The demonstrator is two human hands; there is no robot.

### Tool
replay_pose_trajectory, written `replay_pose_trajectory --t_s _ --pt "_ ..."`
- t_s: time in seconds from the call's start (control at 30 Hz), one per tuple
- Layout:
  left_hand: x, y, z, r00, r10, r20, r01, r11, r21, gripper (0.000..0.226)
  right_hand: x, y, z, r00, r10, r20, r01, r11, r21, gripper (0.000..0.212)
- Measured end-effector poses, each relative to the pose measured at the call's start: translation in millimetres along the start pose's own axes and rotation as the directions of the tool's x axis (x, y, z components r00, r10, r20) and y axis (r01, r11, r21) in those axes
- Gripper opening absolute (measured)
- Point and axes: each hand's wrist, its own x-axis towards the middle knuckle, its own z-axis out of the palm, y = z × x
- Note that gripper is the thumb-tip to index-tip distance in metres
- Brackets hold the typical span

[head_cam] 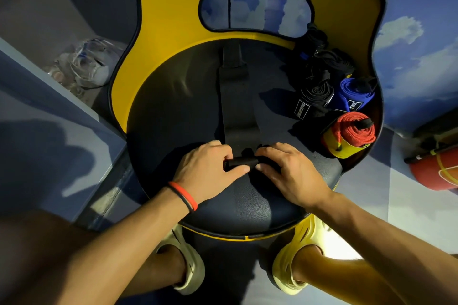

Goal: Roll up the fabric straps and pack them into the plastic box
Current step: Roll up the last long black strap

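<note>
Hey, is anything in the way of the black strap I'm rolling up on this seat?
Nothing visible. The left hand and right hand hold the roll; the flat strap ahead lies bare, finished rolls sit off right.

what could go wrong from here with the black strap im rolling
The black strap roll, pinched between the left hand and right hand, may wind crooked or loosen, because the flat tail bunches just ahead of it. The red roll sits close to the edge of the seat and could get nudged off.
</note>
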Motion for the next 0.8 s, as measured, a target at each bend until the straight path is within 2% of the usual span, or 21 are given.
replay_pose_trajectory --t_s 0.2,0.3,0.37,0.43,0.53,0.67,0.8 --pt "3 -5 -14 0.986 -0.042 0.159 0.042 0.999 0.006 0.047 4 -4 6 0.998 0.069 -0.013 -0.067 0.992 0.103 0.023" --pt "-1 1 -11 0.995 -0.049 0.083 0.05 0.999 -0.019 0.039 8 -6 10 0.997 0.08 -0.02 -0.078 0.992 0.101 0.018" --pt "-4 1 -6 0.998 -0.065 0.026 0.068 0.99 -0.12 0.032 9 -9 12 0.994 0.087 -0.06 -0.08 0.991 0.108 0.013" --pt "-4 -2 -4 0.994 -0.108 0.016 0.109 0.972 -0.207 0.026 9 -12 12 0.991 0.077 -0.105 -0.066 0.992 0.109 0.017" --pt "0 -9 -1 0.986 -0.167 0.021 0.167 0.951 -0.262 0.025 5 -13 7 0.991 0.001 -0.132 0.004 0.999 0.036 0.025" --pt "7 -13 4 0.971 -0.238 0.031 0.236 0.92 -0.311 0.028 0 -9 8 0.986 -0.166 0.013 0.165 0.963 -0.215 0.043" --pt "10 -10 3 0.96 -0.276 0.039 0.271 0.889 -0.369 0.026 8 -10 3 0.985 -0.172 0.028 0.174 0.968 -0.18 0.041"
